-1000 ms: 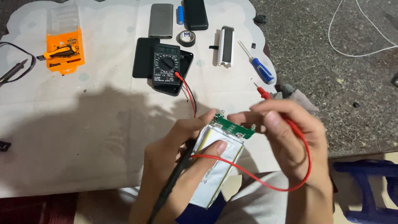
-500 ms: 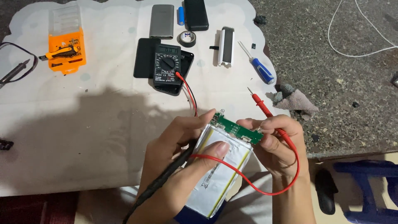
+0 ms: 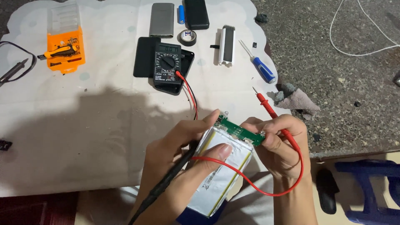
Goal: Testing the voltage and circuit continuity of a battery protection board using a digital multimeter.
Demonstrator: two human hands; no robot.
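Moved: since a second ago the red probe [image 3: 271,109] has swung off the green circuit board [image 3: 239,130]; its metal tip now points up and away over the white table cover [image 3: 83,137], well clear of the board.
Battery pack: the flat silver pouch [image 3: 221,171] has tilted a little and sits lower in the lap, still gripped from both sides at the near table edge, the board at its top end.
Left hand: the left hand [image 3: 183,162] is closed around the pouch, thumb pressed flat on its face and fingers curled to the top corner; the black probe [image 3: 166,183] lies along the palm, pinned there, not touching the board.
Right hand: the right hand [image 3: 277,143] is curled shut on the board's right end, with the red probe's handle trapped between the fingers.
Red lead: the red wire [image 3: 250,183] loops under both hands and across the pouch.
Meter: the black meter [image 3: 168,64] lies on the table, well apart from the hands, both leads plugged in; its display is too small to read.
Meaning: with neither tip on the board, I judge no reading is being taken; the hands look busy regripping or turning the pack.
Nearby: a blue screwdriver [image 3: 263,68], a roll of black tape [image 3: 187,37] and an orange tool box [image 3: 65,46] lie untouched at the far side.
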